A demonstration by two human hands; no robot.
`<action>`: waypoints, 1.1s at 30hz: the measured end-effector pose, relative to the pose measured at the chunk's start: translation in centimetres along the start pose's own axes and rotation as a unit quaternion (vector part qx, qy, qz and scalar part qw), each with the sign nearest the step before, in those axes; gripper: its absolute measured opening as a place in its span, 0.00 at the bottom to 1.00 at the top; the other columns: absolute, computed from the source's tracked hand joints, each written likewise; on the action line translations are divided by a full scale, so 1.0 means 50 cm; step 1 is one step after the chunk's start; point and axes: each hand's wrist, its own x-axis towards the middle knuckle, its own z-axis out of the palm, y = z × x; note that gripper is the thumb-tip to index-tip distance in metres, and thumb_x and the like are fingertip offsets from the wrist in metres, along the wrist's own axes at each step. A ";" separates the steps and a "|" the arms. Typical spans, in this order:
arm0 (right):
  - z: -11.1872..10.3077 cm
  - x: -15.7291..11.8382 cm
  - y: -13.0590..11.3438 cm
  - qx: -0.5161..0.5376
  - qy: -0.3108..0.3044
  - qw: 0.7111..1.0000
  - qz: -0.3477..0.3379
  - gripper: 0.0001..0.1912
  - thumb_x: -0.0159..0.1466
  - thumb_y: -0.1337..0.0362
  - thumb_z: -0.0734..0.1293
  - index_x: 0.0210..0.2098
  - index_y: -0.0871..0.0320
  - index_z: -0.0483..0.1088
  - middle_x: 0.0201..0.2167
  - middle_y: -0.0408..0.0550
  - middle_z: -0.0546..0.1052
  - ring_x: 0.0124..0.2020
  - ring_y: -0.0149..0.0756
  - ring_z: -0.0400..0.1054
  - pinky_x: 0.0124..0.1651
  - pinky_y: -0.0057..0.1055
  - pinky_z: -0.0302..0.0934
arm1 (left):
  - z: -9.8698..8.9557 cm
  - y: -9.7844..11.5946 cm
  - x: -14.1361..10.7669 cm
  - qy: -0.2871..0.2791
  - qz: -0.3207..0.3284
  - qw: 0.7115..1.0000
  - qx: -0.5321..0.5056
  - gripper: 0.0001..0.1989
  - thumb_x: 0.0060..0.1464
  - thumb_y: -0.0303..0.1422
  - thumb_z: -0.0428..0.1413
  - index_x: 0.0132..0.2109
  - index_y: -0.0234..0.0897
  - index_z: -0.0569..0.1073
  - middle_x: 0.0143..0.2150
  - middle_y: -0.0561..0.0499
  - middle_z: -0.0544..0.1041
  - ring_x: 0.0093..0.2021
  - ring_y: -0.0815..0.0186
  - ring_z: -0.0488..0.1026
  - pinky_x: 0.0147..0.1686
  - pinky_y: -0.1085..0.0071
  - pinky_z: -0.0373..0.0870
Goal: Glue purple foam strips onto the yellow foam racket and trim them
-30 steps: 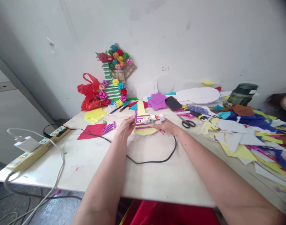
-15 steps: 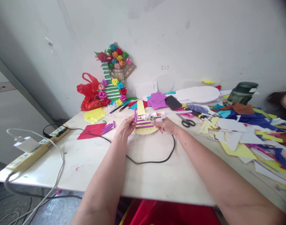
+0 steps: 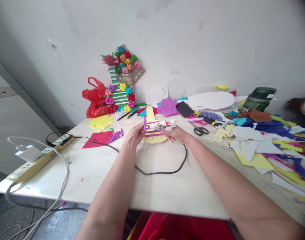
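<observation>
Between its fingers my left hand [image 3: 136,134] pinches a thin purple paper tube [image 3: 144,122], held upright. My right hand [image 3: 177,134] is closed around a white glue gun [image 3: 161,125], whose tip points left at the tube. A long white glue stick [image 3: 191,119] juts from the gun's back end. Below both hands lies a yellow guitar-shaped cutout [image 3: 156,139] with purple strips across its body; the gun hides part of it. Several more purple tubes [image 3: 115,136] rest to the left, beside a red paper sheet [image 3: 97,139].
A black cord [image 3: 164,173] loops across the table to a power strip [image 3: 42,159] at the left. Black scissors [image 3: 201,130] and a dark phone [image 3: 185,109] lie right of the hands. Paper scraps [image 3: 254,146] pile up at the right, near a green bottle [image 3: 259,99]. Paper-flower decorations [image 3: 119,96] lean on the wall.
The glue gun's tip has shifted slightly downward along the purple tube. Both hands stay in almost the same place, with their holds unchanged.
</observation>
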 end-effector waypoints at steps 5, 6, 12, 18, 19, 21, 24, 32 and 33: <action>0.000 -0.002 -0.003 -0.001 -0.011 1.000 0.002 0.17 0.47 0.54 0.72 0.20 0.61 0.64 0.11 0.36 0.63 0.09 0.21 0.53 0.12 0.23 0.50 | -0.003 0.000 0.002 0.007 0.002 1.000 -0.008 0.03 0.47 0.19 0.54 0.31 0.26 0.72 0.21 0.52 0.67 0.19 0.78 0.62 0.13 0.86 0.56; 0.000 -0.002 -0.003 -0.001 -0.011 1.000 0.002 0.17 0.47 0.54 0.72 0.20 0.61 0.64 0.11 0.36 0.63 0.09 0.21 0.53 0.12 0.23 0.50 | -0.004 0.000 0.003 0.008 0.001 1.000 -0.009 0.03 0.47 0.19 0.55 0.31 0.26 0.72 0.21 0.52 0.67 0.19 0.78 0.62 0.13 0.86 0.56; -0.004 0.001 0.004 -0.009 0.008 1.000 -0.004 0.18 0.48 0.54 0.71 0.19 0.61 0.63 0.12 0.37 0.64 0.10 0.22 0.54 0.12 0.23 0.50 | -0.005 0.000 0.003 0.005 0.000 1.000 -0.005 0.03 0.47 0.19 0.54 0.31 0.26 0.72 0.21 0.52 0.67 0.19 0.78 0.63 0.13 0.86 0.56; -0.003 0.002 0.002 -0.015 0.016 1.000 -0.008 0.18 0.48 0.53 0.71 0.20 0.60 0.64 0.12 0.37 0.64 0.10 0.22 0.53 0.13 0.24 0.50 | -0.003 -0.001 0.001 0.001 -0.002 1.000 0.003 0.03 0.47 0.19 0.55 0.30 0.27 0.72 0.21 0.52 0.68 0.19 0.78 0.63 0.13 0.86 0.56; -0.002 0.001 0.001 -0.015 0.015 1.000 -0.008 0.18 0.48 0.53 0.71 0.20 0.60 0.64 0.12 0.37 0.64 0.10 0.22 0.53 0.13 0.24 0.50 | -0.002 -0.001 0.001 0.003 0.000 1.000 0.003 0.03 0.47 0.19 0.55 0.30 0.27 0.72 0.21 0.52 0.68 0.19 0.78 0.63 0.13 0.86 0.56; -0.002 0.000 -0.003 -0.015 0.012 1.000 -0.005 0.18 0.48 0.53 0.71 0.20 0.60 0.64 0.12 0.37 0.64 0.10 0.22 0.53 0.13 0.24 0.50 | -0.001 0.000 0.000 0.007 0.002 1.000 0.002 0.02 0.47 0.19 0.55 0.30 0.26 0.72 0.21 0.52 0.68 0.19 0.78 0.63 0.14 0.86 0.56; -0.002 -0.002 -0.005 -0.011 0.005 1.000 0.001 0.18 0.48 0.53 0.71 0.19 0.60 0.64 0.12 0.38 0.64 0.10 0.22 0.53 0.13 0.24 0.50 | 0.000 0.001 0.000 0.013 0.003 1.000 -0.001 0.03 0.47 0.19 0.55 0.31 0.26 0.73 0.21 0.52 0.68 0.18 0.79 0.63 0.14 0.86 0.57; -0.004 0.002 0.004 -0.012 0.010 1.000 -0.008 0.17 0.48 0.54 0.71 0.20 0.60 0.64 0.13 0.37 0.64 0.10 0.22 0.53 0.13 0.24 0.50 | 0.001 0.000 0.001 0.008 -0.003 1.000 0.003 0.04 0.47 0.19 0.55 0.31 0.27 0.73 0.21 0.52 0.68 0.19 0.78 0.63 0.13 0.86 0.56; -0.005 0.003 0.006 -0.011 0.013 1.000 -0.010 0.17 0.49 0.54 0.71 0.20 0.60 0.64 0.13 0.37 0.64 0.10 0.22 0.53 0.13 0.24 0.50 | 0.001 -0.001 0.000 0.007 -0.004 1.000 0.004 0.04 0.47 0.19 0.55 0.31 0.27 0.73 0.21 0.52 0.68 0.18 0.78 0.63 0.13 0.86 0.56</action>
